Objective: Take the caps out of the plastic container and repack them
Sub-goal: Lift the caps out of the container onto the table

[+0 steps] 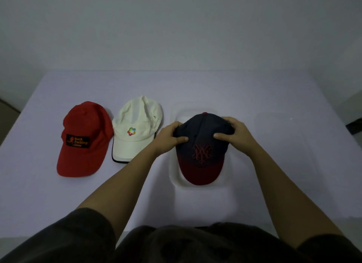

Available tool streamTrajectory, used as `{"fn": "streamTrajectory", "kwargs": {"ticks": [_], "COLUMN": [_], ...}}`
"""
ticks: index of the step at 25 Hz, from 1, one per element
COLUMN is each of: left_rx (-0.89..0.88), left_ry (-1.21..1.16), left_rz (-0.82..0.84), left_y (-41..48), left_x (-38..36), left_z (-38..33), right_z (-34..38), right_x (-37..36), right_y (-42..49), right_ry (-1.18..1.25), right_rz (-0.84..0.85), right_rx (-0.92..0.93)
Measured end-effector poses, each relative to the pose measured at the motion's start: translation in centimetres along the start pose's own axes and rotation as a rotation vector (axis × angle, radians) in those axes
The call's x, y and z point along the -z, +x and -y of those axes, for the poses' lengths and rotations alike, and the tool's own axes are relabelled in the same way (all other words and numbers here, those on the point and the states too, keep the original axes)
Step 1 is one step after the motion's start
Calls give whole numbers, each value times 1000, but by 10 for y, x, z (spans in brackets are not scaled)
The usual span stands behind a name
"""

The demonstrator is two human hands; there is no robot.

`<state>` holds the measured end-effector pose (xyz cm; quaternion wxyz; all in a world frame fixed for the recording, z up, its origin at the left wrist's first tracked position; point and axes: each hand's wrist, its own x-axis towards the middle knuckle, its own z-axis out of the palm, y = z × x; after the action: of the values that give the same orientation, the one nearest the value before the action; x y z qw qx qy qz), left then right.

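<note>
A navy cap with a dark red brim and red embroidered logo (201, 145) sits in the clear plastic container (174, 176) at the table's middle right. My left hand (170, 138) grips the cap's left side, thumb on the crown. My right hand (233, 134) grips its right side the same way. A red cap with a black patch (84, 139) lies flat on the table at the left. A cream cap with a small colourful logo (135, 129) lies beside it, between the red cap and the container.
The table (195, 86) is covered in a pale lilac cloth and backs onto a plain wall. A faint clear lid-like shape (278, 121) lies right of the container. A dark object (355, 125) shows at the right edge.
</note>
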<state>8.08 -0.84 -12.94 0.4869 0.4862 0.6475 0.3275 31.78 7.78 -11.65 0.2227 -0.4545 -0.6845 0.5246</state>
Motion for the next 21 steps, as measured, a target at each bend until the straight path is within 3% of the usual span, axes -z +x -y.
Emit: {"fn": "streamTrajectory", "kwargs": {"ticks": [5, 11, 18, 21], "left_rx": [-10, 23, 138, 99], "left_ry": [150, 289, 248, 399], "left_rz": [-37, 98, 99, 56], "left_y": [7, 9, 17, 21], "left_x": [-6, -17, -15, -23], "left_z": [0, -6, -3, 0], "right_z": [-16, -15, -20, -23], "right_x": [-4, 3, 2, -4], "right_y": [2, 5, 12, 14], "right_ry": [-46, -218, -140, -142], "right_rz": [34, 283, 291, 248], "right_rx": [-16, -26, -51, -106]}}
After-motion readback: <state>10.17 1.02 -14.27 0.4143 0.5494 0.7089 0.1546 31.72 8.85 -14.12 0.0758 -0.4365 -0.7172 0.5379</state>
